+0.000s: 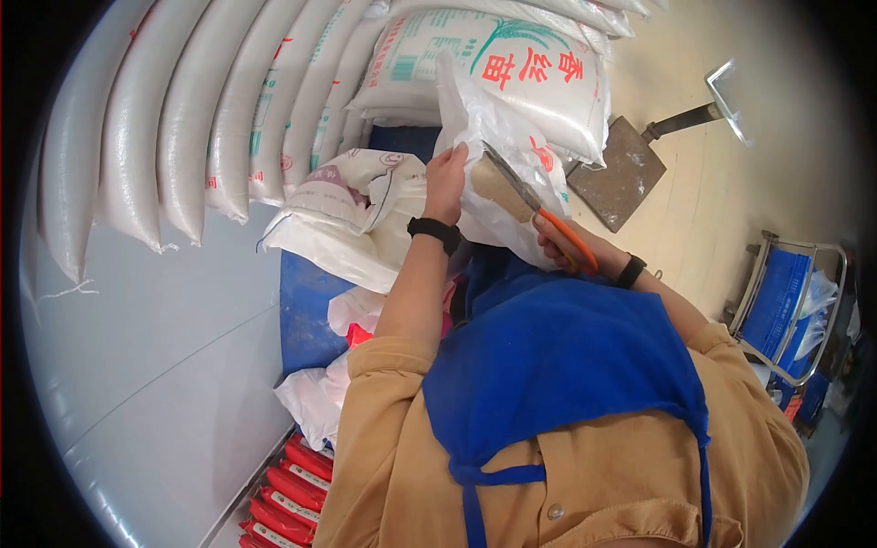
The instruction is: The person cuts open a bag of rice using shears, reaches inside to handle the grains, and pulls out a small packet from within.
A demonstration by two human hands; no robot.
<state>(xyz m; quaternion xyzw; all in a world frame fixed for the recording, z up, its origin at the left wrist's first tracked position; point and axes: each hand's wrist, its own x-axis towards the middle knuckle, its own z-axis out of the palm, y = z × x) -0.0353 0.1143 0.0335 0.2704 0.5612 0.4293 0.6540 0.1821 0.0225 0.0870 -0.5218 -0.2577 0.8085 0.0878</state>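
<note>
My left hand (446,183), with a black band on its wrist, grips the top edge of an upright white woven sack (498,128). In my right hand (555,239) are scissors (534,203) with orange handles. Their blades lie against the sack's upper edge, next to my left fingers. Another open white sack (352,205) slumps just to the left of it. I wear a tan shirt and a blue apron (557,365).
Printed rice sacks (512,64) are stacked behind, with a row of white sacks (192,128) at the left. A metal scoop (621,173) lies on the floor. A trolley with blue crates (786,292) stands at the right. Red packets (292,493) sit at lower left.
</note>
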